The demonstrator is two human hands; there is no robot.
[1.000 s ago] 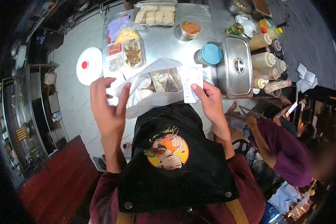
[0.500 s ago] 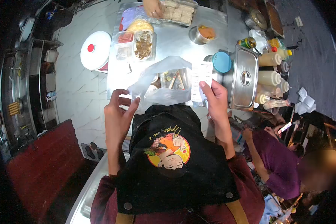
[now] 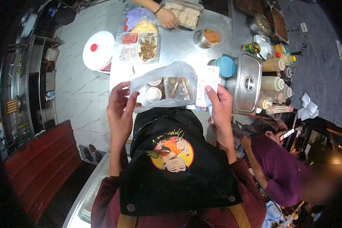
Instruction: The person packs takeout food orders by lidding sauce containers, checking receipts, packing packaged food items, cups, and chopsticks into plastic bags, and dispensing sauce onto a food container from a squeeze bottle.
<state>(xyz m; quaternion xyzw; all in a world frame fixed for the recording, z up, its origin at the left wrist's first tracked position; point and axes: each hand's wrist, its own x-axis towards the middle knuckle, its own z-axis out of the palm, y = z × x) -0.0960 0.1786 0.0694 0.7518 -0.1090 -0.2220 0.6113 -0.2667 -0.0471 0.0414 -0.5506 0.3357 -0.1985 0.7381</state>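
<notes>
A translucent plastic bag stands with its mouth spread wide at the table's front edge. Inside are round cups with white lids and a clear container holding sticks with red ends. At the bag's left rim is my left hand, thumb and fingers apart; some fingertips are partly hidden by the plastic. My right hand pinches a printed receipt under its thumb, beside the bag's right side. Whether that hand also grips the bag is hidden.
Another person's hand is beside a container of pale blocks. A divided food tray, an orange-filled bowl, a blue lid, a steel lidded pan and sauce bottles surround the bag. A person in purple is at right.
My left hand has loosened from the bag's rim, its fingers spreading. The bag's mouth shows more of the lidded cups. The other person's hand has moved down and right over the table.
</notes>
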